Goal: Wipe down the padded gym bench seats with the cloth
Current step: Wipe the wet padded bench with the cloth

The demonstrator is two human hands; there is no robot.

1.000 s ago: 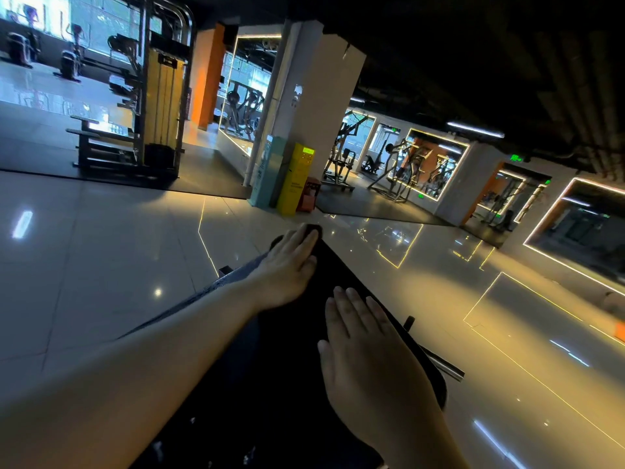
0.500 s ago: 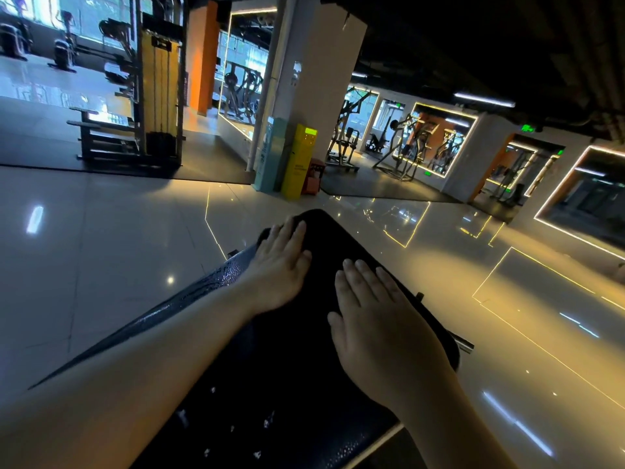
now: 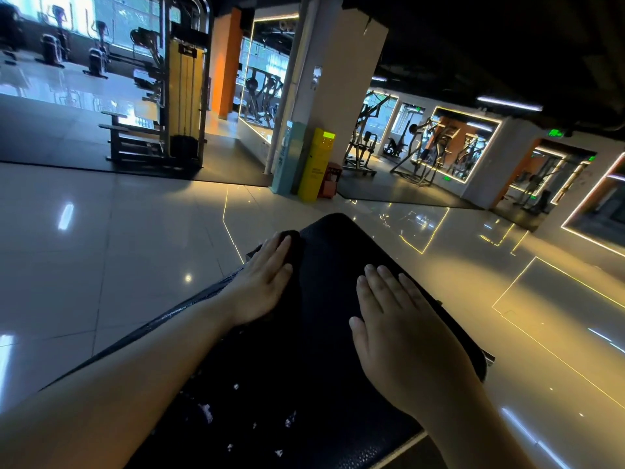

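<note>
A black padded bench seat (image 3: 341,252) stretches away from me across the lower middle of the head view. A dark cloth (image 3: 293,245) lies on its left side, hard to tell from the pad in the dim light. My left hand (image 3: 262,282) presses flat on the cloth with straight fingers, near the pad's left edge. Flat on the bare pad to the right rests my right hand (image 3: 402,336), fingers straight and together. Small pale flecks dot the near part of the pad.
Glossy tiled floor (image 3: 118,248) surrounds the bench. A white pillar (image 3: 338,96) with a yellow stand (image 3: 318,164) and a teal stand rises ahead. A cable machine (image 3: 182,89) stands at the back left, more gym machines at the back right.
My left hand with the cloth has slid back toward me and to the left edge of the pad, uncovering the pad's far end. My right hand has stayed flat on the pad.
</note>
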